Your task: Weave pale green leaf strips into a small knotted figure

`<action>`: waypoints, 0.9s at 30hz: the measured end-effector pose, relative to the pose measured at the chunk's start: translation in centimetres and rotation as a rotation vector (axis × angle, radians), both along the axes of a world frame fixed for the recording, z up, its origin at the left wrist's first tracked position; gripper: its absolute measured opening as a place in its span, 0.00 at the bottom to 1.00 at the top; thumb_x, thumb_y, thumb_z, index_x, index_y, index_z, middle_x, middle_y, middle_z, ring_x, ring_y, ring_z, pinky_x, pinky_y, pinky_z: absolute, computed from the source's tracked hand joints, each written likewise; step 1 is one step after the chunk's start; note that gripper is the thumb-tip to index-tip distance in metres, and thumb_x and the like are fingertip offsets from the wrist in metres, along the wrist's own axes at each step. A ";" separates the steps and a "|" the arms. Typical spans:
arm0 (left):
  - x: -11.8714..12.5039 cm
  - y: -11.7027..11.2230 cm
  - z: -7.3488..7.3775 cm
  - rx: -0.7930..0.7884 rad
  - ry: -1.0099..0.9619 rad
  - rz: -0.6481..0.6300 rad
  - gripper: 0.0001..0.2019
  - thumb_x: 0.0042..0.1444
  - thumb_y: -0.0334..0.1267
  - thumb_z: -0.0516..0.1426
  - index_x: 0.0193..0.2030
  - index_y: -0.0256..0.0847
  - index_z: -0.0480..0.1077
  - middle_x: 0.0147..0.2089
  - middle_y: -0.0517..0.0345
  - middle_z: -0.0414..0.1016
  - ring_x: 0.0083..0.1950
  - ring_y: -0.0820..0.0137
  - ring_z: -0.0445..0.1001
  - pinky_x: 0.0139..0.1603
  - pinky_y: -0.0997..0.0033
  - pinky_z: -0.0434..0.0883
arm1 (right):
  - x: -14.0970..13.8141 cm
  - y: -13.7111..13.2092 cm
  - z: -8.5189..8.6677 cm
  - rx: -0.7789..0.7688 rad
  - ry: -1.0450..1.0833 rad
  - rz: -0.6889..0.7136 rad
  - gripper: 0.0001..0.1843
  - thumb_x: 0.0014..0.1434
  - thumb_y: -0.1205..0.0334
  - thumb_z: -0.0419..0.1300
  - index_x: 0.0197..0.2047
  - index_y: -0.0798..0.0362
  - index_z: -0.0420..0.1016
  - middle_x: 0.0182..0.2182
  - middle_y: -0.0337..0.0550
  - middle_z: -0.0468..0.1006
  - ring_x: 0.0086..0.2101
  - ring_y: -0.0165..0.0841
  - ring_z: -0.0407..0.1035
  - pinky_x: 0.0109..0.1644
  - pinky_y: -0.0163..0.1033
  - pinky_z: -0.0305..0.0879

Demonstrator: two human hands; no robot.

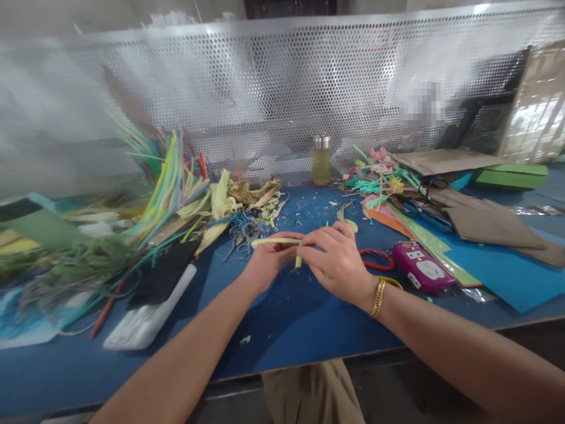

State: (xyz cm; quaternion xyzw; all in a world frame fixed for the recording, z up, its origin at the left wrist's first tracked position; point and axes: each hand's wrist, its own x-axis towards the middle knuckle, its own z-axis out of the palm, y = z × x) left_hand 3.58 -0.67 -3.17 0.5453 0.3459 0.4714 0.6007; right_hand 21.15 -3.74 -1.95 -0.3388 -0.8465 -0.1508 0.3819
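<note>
Pinched tight, the thumb and fingers of our right hand (338, 259) have hold of a pale yellow-green strip (277, 241). Our left hand (268, 259) is drawn closed on it from the nine o'clock side, its fingertips partly hidden behind the right. The strip lies nearly level above our blue tabletop (286, 330), one end pointing to nine o'clock along the left index finger; a short pale piece (we cannot tell whether it belongs to the same strip) hangs toward six.

Taking our hands as the clock's centre, we have a tangle of blue strands (249, 229) near us at ten, with a heap of corn husks (220, 197) just beyond. A bottle of yellowish liquid (321, 166) stands upright at twelve, before a perforated metal screen (273, 70). At three we see a red loop (377, 267) and, just beside it, a purple patterned case (421, 268). Brown cardboard (494, 218) lies farther off at two. At eight, well apart from our hands, a black flat item (165, 271) overlaps a white packet (150, 321).
</note>
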 end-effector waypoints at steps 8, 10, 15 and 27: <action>0.5 -0.4 -0.1 0.221 0.029 0.156 0.15 0.49 0.38 0.67 0.44 0.43 0.74 0.35 0.58 0.78 0.36 0.70 0.75 0.37 0.71 0.70 | 0.1 0.1 -0.6 -0.020 0.106 0.089 0.10 0.63 0.72 0.55 0.36 0.50 0.75 0.39 0.36 0.81 0.40 0.30 0.71 0.49 0.44 0.51; 0.4 -0.5 0.0 0.291 0.010 0.140 0.15 0.50 0.39 0.66 0.45 0.44 0.73 0.38 0.57 0.78 0.38 0.69 0.76 0.39 0.70 0.71 | 0.0 0.0 -0.7 -0.014 0.145 0.090 0.09 0.63 0.71 0.55 0.37 0.50 0.75 0.40 0.36 0.81 0.40 0.29 0.72 0.49 0.43 0.52; 0.0 -0.8 0.4 0.444 0.139 0.160 0.08 0.53 0.40 0.64 0.40 0.42 0.77 0.42 0.53 0.79 0.44 0.66 0.76 0.46 0.67 0.71 | 0.0 0.0 -0.5 -0.016 0.174 0.082 0.08 0.64 0.69 0.56 0.37 0.50 0.75 0.40 0.37 0.81 0.42 0.31 0.72 0.49 0.43 0.55; 0.5 -0.9 0.8 0.241 0.017 0.197 0.11 0.55 0.39 0.63 0.42 0.43 0.67 0.40 0.55 0.80 0.41 0.67 0.77 0.47 0.64 0.70 | 0.1 -0.7 0.0 -0.106 0.253 0.068 0.12 0.60 0.65 0.59 0.48 0.50 0.75 0.46 0.45 0.78 0.48 0.39 0.69 0.55 0.48 0.60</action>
